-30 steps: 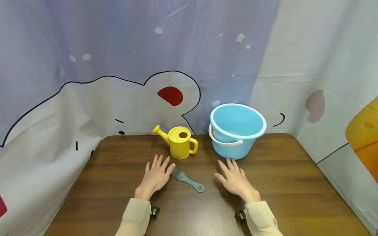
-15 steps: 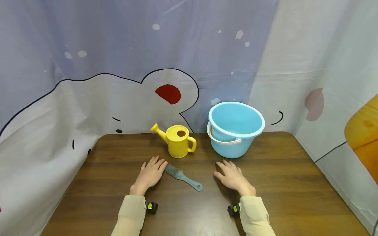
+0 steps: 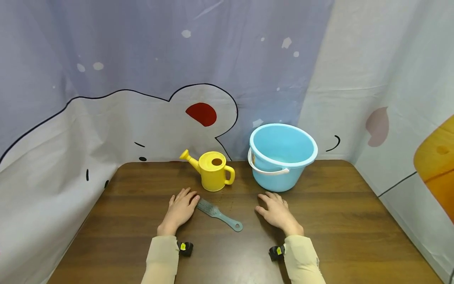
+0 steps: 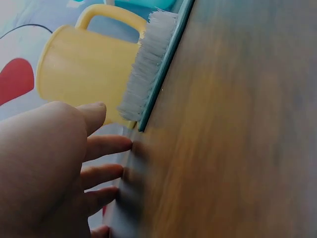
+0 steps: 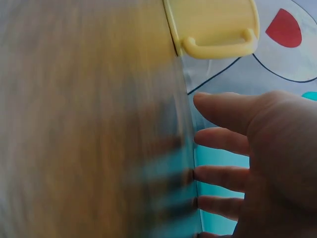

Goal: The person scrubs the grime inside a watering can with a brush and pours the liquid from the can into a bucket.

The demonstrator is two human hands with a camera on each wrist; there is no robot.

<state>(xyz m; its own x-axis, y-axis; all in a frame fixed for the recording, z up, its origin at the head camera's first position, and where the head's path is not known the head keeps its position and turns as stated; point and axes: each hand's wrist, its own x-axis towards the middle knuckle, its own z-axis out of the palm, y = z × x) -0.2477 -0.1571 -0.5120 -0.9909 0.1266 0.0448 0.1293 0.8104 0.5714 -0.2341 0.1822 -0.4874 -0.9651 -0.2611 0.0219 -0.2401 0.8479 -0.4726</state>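
Note:
My left hand (image 3: 180,210) holds nothing; its fingers are relaxed, with the fingertips at the wooden table in the left wrist view. Just right of its thumb lies a grey-green brush (image 3: 218,213), its pale bristles (image 4: 151,62) facing up and its holed handle pointing toward the front right. My right hand (image 3: 278,212), also holding nothing, has relaxed fingers and fingertips at the table in front of a light blue bucket (image 3: 278,179). Behind the brush stands a yellow watering can (image 3: 213,175), spout to the left and handle to the right.
The bucket's white handle (image 3: 269,172) hangs down its front left side. A printed curtain (image 3: 159,130) rises right behind the table (image 3: 124,221) and along its sides. Each wrist wears a small black device, one being the left wrist's camera (image 3: 186,249).
Both hands have lowered and their spread fingers have relaxed; the left hand drew slightly back from over the brush's bristle end. The bucket, watering can and brush stay in place.

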